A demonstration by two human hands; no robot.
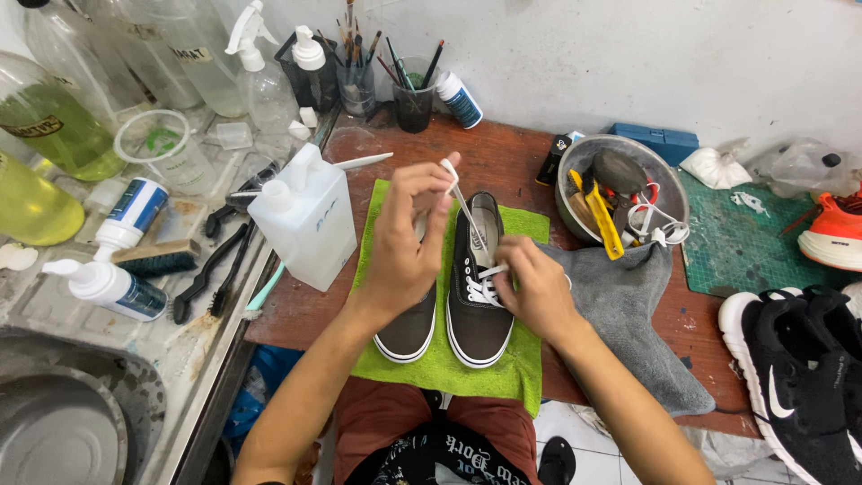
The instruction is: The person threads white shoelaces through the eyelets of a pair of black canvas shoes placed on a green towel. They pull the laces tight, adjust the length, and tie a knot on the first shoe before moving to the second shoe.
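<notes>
Reddish-brown worktable (503,153) against a white wall carried a green cloth (485,368) with two dark canvas shoes (476,314) side by side at centre. Left hand (404,242) pinched a white lace (462,202) and drew it up toward 12 o'clock; right hand (534,287) gripped the laces low on the right-hand shoe. At 2 o'clock a metal bowl (669,180) held a yellow brush (602,220) and cords, at 12 o'clock cups (413,103) held paintbrushes, and at 9 o'clock stood a white jug (310,220).

Left dark shoe (409,328) half hidden behind left hand (406,235).
</notes>
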